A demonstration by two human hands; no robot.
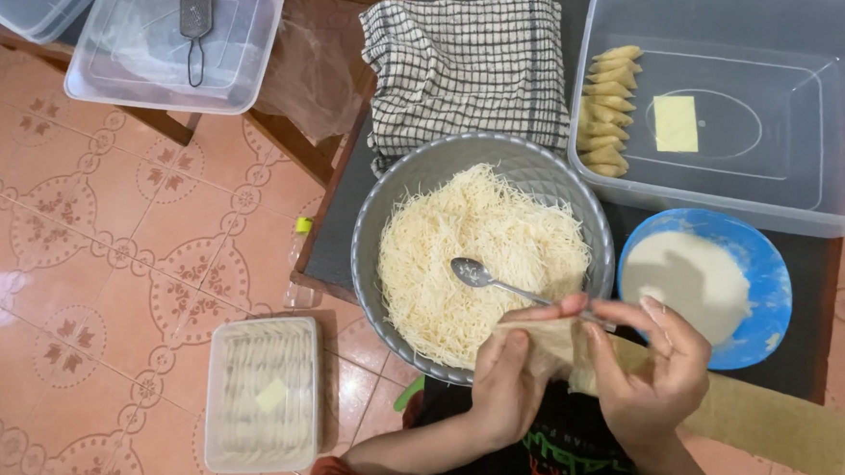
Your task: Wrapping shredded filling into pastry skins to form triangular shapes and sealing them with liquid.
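My left hand (506,382) and my right hand (649,370) together hold one end of a long beige pastry strip (769,424) that trails off to the lower right. They are just in front of a grey bowl (377,216) full of thin pale shredded strands. A metal spoon (483,274) lies in the bowl with its handle running toward my right hand's fingers. A blue bowl (772,270) of white paste sits to the right of the grey one.
A clear tub (834,114) at the back right holds a row of folded pastries (608,107) and a yellow square. A checked cloth (465,66) lies behind the grey bowl. On the tiled floor stands a lidded container (262,393); further clear tubs sit at the top left.
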